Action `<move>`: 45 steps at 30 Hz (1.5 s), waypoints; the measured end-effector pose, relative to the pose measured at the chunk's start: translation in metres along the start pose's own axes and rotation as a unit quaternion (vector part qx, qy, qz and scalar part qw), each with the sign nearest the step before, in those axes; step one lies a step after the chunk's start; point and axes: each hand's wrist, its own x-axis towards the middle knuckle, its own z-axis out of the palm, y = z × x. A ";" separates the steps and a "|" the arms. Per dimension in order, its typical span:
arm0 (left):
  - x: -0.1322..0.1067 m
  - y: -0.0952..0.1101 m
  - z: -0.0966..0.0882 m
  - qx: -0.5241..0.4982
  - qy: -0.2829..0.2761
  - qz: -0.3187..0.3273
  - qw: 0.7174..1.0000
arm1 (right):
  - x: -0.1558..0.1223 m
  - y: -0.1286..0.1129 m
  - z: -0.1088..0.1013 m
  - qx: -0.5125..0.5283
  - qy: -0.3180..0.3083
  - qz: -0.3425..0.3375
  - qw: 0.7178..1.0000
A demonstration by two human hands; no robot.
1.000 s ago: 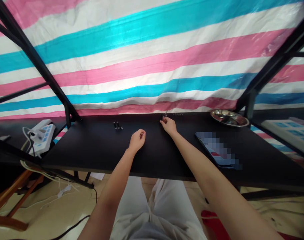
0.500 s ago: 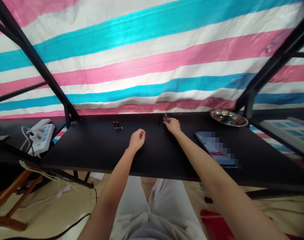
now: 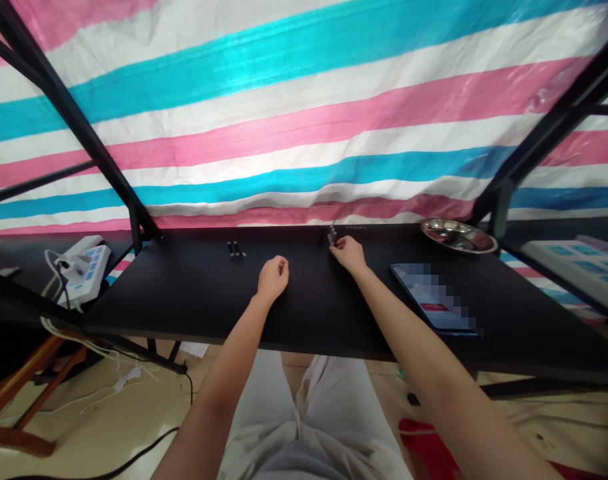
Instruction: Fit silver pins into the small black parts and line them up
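My right hand (image 3: 349,253) reaches to the back of the black table, thumb and fingers pinched together. Its fingertips meet the lower end of a small upright cluster of shiny greyish pieces (image 3: 332,235); what sits between the fingers is too small to name. Nearer the front, my left hand (image 3: 273,279) rests on the table with its fingers curled closed, and whatever they hold, if anything, is hidden. To the left of it lie several short dark sticks with silvery ends (image 3: 236,249). A row of tiny pieces (image 3: 357,229) runs along the back edge beyond my right hand.
A round metal dish (image 3: 459,237) stands at the back right of the table (image 3: 184,293). In front of it lies a tablet-like screen (image 3: 431,303), partly blurred out. A white power strip (image 3: 87,277) is at the left, and striped sheeting (image 3: 284,133) hangs behind.
My right hand has shifted slightly right and is still pinched at the cluster. The left hand has hardly moved.
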 end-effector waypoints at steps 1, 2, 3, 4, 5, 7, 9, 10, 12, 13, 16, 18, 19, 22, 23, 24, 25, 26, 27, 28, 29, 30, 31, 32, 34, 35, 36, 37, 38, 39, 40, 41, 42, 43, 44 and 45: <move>0.000 0.001 -0.001 0.003 0.007 -0.003 1.000 | -0.005 -0.003 -0.002 0.005 0.015 -0.003 1.000; 0.000 0.002 -0.001 0.001 0.017 -0.008 1.000 | -0.011 -0.008 -0.003 0.012 0.030 -0.014 0.999; 0.000 0.002 -0.001 -0.009 0.031 -0.016 0.999 | -0.017 -0.014 -0.003 0.022 0.046 -0.035 0.998; 0.000 0.003 -0.001 -0.028 0.049 -0.027 0.998 | -0.023 -0.022 -0.002 0.035 0.051 -0.066 0.996; 0.001 0.004 -0.001 -0.057 0.071 -0.044 0.995 | -0.029 -0.031 0.000 0.052 0.040 -0.100 0.993; 0.005 0.004 -0.003 -0.146 0.124 -0.096 0.977 | -0.039 -0.051 0.008 0.086 -0.014 -0.172 0.981; 0.010 0.002 -0.006 -0.254 0.195 -0.167 0.933 | -0.046 -0.071 0.022 0.108 -0.075 -0.233 0.964; 0.013 0.000 -0.010 -0.303 0.234 -0.201 0.902 | -0.048 -0.081 0.031 0.114 -0.104 -0.258 0.954; 0.018 -0.005 -0.018 -0.380 0.311 -0.258 0.832 | -0.051 -0.098 0.050 0.105 -0.157 -0.289 0.938; 0.020 -0.008 -0.023 -0.407 0.344 -0.277 0.799 | -0.053 -0.106 0.059 0.099 -0.174 -0.296 0.934; 0.023 -0.019 -0.039 -0.460 0.415 -0.315 0.719 | -0.056 -0.128 0.085 0.070 -0.200 -0.289 0.933; 0.023 -0.027 -0.047 -0.479 0.439 -0.330 0.685 | -0.059 -0.142 0.098 0.042 -0.200 -0.276 0.939; 0.023 -0.030 -0.050 -0.483 0.444 -0.336 0.676 | -0.061 -0.148 0.104 0.024 -0.196 -0.269 0.943; 0.022 -0.040 -0.053 -0.483 0.427 -0.351 0.679 | -0.066 -0.164 0.115 -0.029 -0.182 -0.250 0.951; 0.022 -0.043 -0.053 -0.480 0.420 -0.354 0.684 | -0.067 -0.168 0.118 -0.042 -0.179 -0.245 0.952; 0.022 -0.045 -0.053 -0.475 0.412 -0.355 0.692 | -0.068 -0.172 0.121 -0.052 -0.176 -0.242 0.953; 0.022 -0.047 -0.052 -0.470 0.406 -0.354 0.699 | -0.069 -0.175 0.123 -0.058 -0.174 -0.241 0.953; 0.022 -0.049 -0.052 -0.466 0.401 -0.351 0.706 | -0.070 -0.178 0.124 -0.062 -0.171 -0.239 0.954; 0.023 -0.050 -0.051 -0.463 0.398 -0.347 0.712 | -0.071 -0.180 0.125 -0.065 -0.168 -0.237 0.955; 0.023 -0.052 -0.051 -0.463 0.396 -0.344 0.715 | -0.071 -0.182 0.125 -0.068 -0.166 -0.235 0.955; 0.023 -0.053 -0.051 -0.464 0.396 -0.340 0.715 | -0.071 -0.183 0.125 -0.071 -0.164 -0.233 0.956; 0.023 -0.054 -0.051 -0.466 0.398 -0.337 0.715 | -0.071 -0.183 0.125 -0.073 -0.162 -0.229 0.957; 0.023 -0.055 -0.052 -0.467 0.399 -0.332 0.716 | -0.071 -0.183 0.123 -0.072 -0.160 -0.224 0.959; 0.023 -0.055 -0.052 -0.463 0.396 -0.326 0.723 | -0.070 -0.181 0.122 -0.068 -0.155 -0.218 0.961; 0.023 -0.053 -0.052 -0.452 0.383 -0.313 0.743 | -0.067 -0.176 0.117 -0.048 -0.136 -0.200 0.969; 0.023 -0.051 -0.051 -0.450 0.379 -0.309 0.747 | -0.065 -0.171 0.114 -0.032 -0.124 -0.190 0.973; 0.023 -0.048 -0.050 -0.452 0.378 -0.308 0.747 | -0.063 -0.167 0.110 -0.011 -0.111 -0.179 0.978; 0.023 -0.044 -0.048 -0.458 0.376 -0.309 0.744 | -0.061 -0.161 0.105 0.014 -0.100 -0.170 0.980; 0.023 -0.040 -0.046 -0.467 0.368 -0.312 0.741 | -0.059 -0.155 0.100 0.044 -0.091 -0.165 0.981; 0.023 -0.035 -0.044 -0.475 0.351 -0.314 0.743 | -0.057 -0.149 0.093 0.079 -0.084 -0.165 0.980; 0.023 -0.031 -0.042 -0.482 0.324 -0.314 0.751 | -0.057 -0.142 0.086 0.115 -0.081 -0.172 0.975; 0.023 -0.026 -0.039 -0.485 0.288 -0.311 0.765 | -0.057 -0.135 0.078 0.150 -0.080 -0.183 0.968; 0.023 -0.022 -0.037 -0.484 0.249 -0.305 0.782 | -0.058 -0.128 0.070 0.182 -0.079 -0.193 0.961; 0.023 -0.018 -0.035 -0.480 0.212 -0.296 0.798 | -0.059 -0.121 0.061 0.209 -0.081 -0.206 0.953; 0.022 -0.014 -0.034 -0.473 0.179 -0.285 0.814 | -0.062 -0.114 0.052 0.228 -0.083 -0.218 0.945; 0.022 -0.011 -0.032 -0.465 0.151 -0.273 0.829 | -0.065 -0.108 0.043 0.240 -0.085 -0.232 0.939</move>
